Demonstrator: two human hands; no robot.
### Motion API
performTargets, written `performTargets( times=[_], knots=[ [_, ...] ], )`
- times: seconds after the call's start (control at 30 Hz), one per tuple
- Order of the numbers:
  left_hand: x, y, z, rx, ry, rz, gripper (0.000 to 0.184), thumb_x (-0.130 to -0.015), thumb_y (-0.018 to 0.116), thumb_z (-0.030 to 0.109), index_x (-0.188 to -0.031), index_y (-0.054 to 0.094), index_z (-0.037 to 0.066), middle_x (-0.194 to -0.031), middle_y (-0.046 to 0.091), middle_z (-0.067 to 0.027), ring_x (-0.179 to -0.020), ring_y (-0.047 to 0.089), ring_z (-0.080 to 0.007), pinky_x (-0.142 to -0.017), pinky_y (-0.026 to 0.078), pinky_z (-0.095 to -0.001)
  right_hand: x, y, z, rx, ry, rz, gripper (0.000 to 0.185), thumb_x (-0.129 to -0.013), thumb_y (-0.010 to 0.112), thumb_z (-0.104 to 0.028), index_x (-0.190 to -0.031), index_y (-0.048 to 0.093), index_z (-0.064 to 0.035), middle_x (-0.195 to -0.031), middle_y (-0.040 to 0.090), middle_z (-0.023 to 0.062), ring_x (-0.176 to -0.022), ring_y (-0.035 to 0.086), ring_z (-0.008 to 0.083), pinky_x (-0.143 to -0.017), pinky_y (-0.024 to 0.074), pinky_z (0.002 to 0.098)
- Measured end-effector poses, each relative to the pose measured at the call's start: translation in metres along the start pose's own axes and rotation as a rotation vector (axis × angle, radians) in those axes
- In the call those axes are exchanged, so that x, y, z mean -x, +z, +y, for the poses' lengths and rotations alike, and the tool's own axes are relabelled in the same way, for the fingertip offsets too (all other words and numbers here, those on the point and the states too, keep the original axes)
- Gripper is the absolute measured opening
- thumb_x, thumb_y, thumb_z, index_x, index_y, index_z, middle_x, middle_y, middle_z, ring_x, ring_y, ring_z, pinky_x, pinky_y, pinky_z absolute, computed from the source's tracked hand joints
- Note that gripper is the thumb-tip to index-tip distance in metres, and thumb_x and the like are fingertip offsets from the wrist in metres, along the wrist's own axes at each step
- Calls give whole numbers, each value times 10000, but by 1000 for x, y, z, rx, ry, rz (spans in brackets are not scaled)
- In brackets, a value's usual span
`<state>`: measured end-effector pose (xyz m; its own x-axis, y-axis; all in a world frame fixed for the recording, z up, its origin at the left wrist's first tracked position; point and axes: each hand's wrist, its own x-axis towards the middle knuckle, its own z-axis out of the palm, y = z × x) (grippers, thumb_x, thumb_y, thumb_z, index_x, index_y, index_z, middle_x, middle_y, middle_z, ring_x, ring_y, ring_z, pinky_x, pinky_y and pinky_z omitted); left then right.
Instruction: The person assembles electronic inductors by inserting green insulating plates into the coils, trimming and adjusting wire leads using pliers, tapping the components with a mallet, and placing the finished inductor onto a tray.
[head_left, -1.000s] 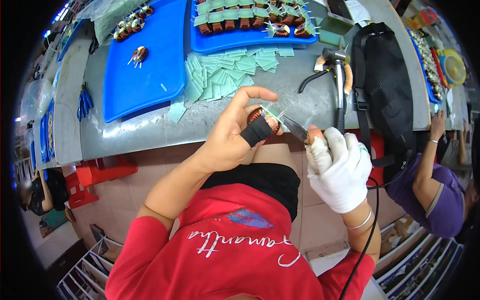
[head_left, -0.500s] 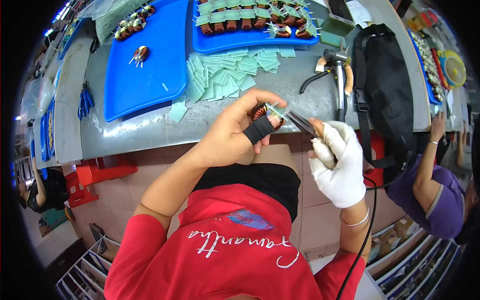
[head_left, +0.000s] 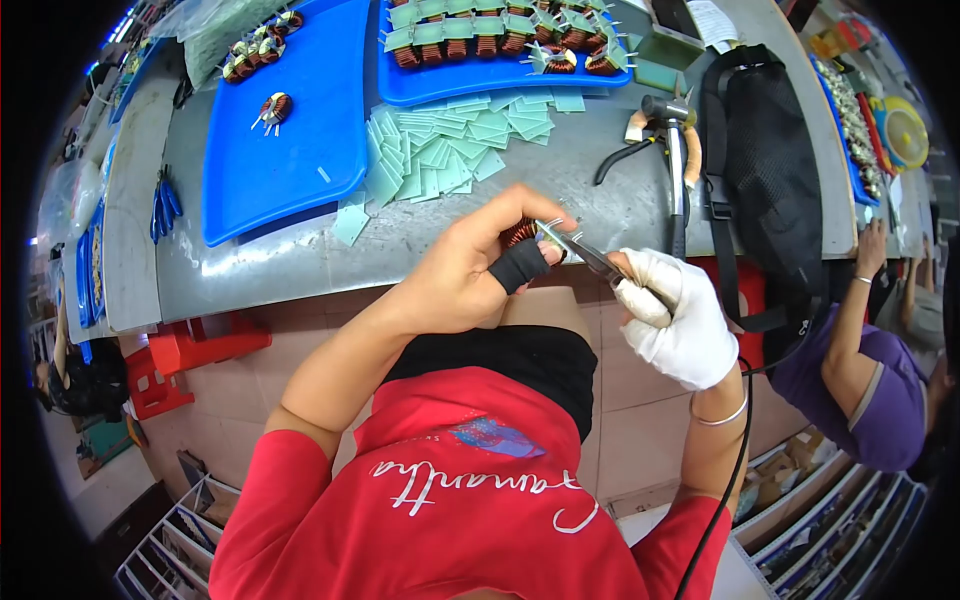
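Pliers, long-nosed, reach in from the right hand, running on a slant up and to the left, the nose right in at the toroidal coil. That coil sits in the left hand, above the bench's near edge, so it lies to the left of the gloved right hand and a little farther out from the body. Left hand is the nearer one: it has the coil itself, thumb and fingers closed around the copper winding, a black wrap on one digit just beneath. Pale wire leads poke out on the pliers' side, pointing away from the left palm. Right hand's fingers are curled shut on the handles; the nose overlaps the leads from this angle, and whether it bites on one, I can't tell.

Beyond the hands, green plates lie in a loose heap on the metal bench, with a hammer off to the right, handle towards the body. Well over to the right, a co-worker's hand rests at the bench edge.
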<state>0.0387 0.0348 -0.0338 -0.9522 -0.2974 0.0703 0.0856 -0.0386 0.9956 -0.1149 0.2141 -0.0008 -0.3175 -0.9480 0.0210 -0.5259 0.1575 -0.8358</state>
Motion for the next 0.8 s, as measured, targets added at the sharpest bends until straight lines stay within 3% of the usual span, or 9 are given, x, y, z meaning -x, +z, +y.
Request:
performTargets(
  times=[0.07, 0.1, 0.2, 0.27, 0.47, 0.63, 0.7, 0.8],
  knots=[
    [1, -5, -11, -66, 73, -29, 252, -934, 587, 95, -1168, 523, 27, -909, 566, -56, -695, 537, -62, -578, 421, -195, 2, 0, -5, -420, 353, -91, 285, -832, 554, 73, -1108, 620, 36, -796, 560, 43, -708, 517, 108, -653, 437, 216],
    [0, -6, -12, -132, 147, -56, 248, -931, 590, 90, -1162, 524, 28, -929, 569, -62, -722, 535, -65, -603, 428, -201, 1, 0, -4, -418, 352, -89, 285, -832, 554, 73, -1108, 620, 36, -796, 560, 43, -708, 517, 108, -653, 437, 216],
    [0, 1, -10, -56, 119, 38, 230, -930, 586, 83, -1146, 526, 29, -947, 566, -67, -747, 527, -68, -614, 423, -203, 2, 5, 0, -317, 221, -51, 294, -814, 569, 72, -1102, 613, 31, -808, 561, 48, -674, 508, 130, -646, 436, 243],
    [0, 4, -3, -22, 69, 59, 210, -931, 581, 79, -1133, 544, 36, -944, 567, -38, -745, 498, -64, -646, 413, -211, -2, 5, 1, -34, -34, 23, 341, -758, 605, 50, -1098, 614, 22, -736, 470, 93, -600, 492, 205, -568, 419, 289],
    [3, 10, 4, -52, -38, 131, 186, -937, 577, 88, -1117, 552, 50, -878, 530, 6, -730, 450, -57, -674, 394, -211, -3, 9, -9, 225, -40, 108, 317, -765, 651, -24, -1077, 630, -69, -745, 493, 94, -620, 536, 269, -552, 448, 345],
    [5, 19, -3, -55, -56, 214, 202, -946, 575, 108, -1139, 539, 62, -830, 497, 19, -723, 439, -59, -677, 389, -205, 1, 17, 5, 494, -127, 183, 362, -726, 686, -62, -1078, 643, -131, -760, 503, 76, -652, 561, 270, -554, 463, 370],
    [4, 19, 1, 60, -206, 188, 215, -954, 570, 119, -1156, 524, 63, -854, 491, 14, -767, 460, -58, -692, 403, -205, 1, 16, 5, 554, -155, 220, 391, -706, 694, -65, -1086, 644, -144, -767, 504, 71, -670, 569, 267, -564, 469, 374],
    [1, 15, -11, -8, -56, 163, 261, -939, 590, 94, -1182, 496, 65, -940, 485, -2, -847, 489, -61, -713, 420, -206, 1, 12, 1, 519, -105, 199, 432, -674, 697, -54, -1097, 642, -123, -817, 528, 81, -729, 573, 282, -610, 471, 383]
  ],
)
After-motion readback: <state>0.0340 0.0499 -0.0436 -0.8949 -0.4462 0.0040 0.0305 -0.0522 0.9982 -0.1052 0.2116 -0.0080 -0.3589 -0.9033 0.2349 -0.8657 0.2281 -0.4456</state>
